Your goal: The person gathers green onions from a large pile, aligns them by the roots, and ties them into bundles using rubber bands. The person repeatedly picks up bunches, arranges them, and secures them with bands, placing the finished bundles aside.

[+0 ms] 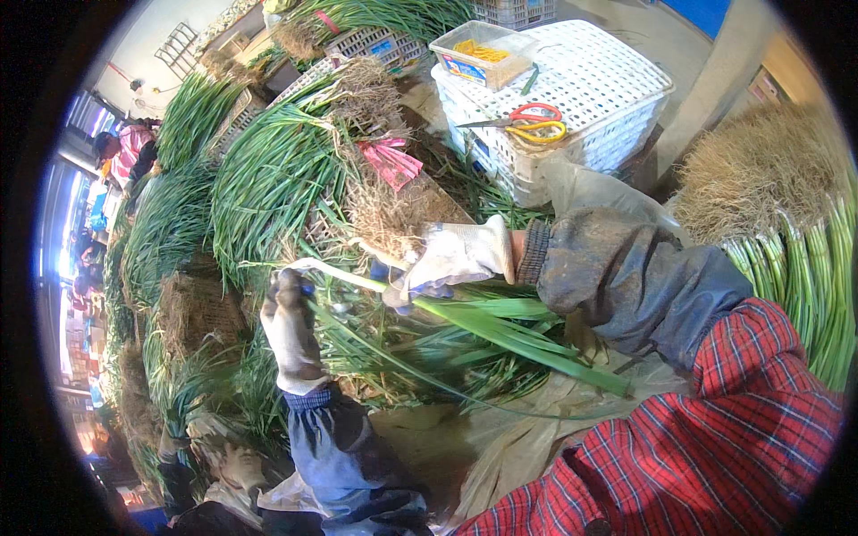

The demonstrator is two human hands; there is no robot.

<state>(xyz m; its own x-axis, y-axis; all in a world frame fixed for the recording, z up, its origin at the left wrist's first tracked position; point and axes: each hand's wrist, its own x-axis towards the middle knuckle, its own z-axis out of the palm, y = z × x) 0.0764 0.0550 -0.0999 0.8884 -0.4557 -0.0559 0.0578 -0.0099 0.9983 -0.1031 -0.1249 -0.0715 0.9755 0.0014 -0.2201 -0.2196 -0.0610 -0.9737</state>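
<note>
In the middle of the view lies a long green onion (348,273), its white stem at the left and its broad green leaves spread towards the lower right. My right hand (456,258), in a dirty white glove, is closed round the stem where white turns green. At the root end, my left hand (293,328), gloved too, has its fingers curled at the stem and a thin leaf hanging from it. Loose green leaves (469,355) lie beneath both hands. Just beyond my right hand is a mass of brown roots (382,214).
Scissors (539,123) and a plastic tub (489,57) of yellow bands rest on a white plastic crate (590,87). Bundled onions (804,268) stand at the right. Further onion heaps (275,161) fill the left, one with a pink ribbon (392,163). A person (127,151) is at the far left.
</note>
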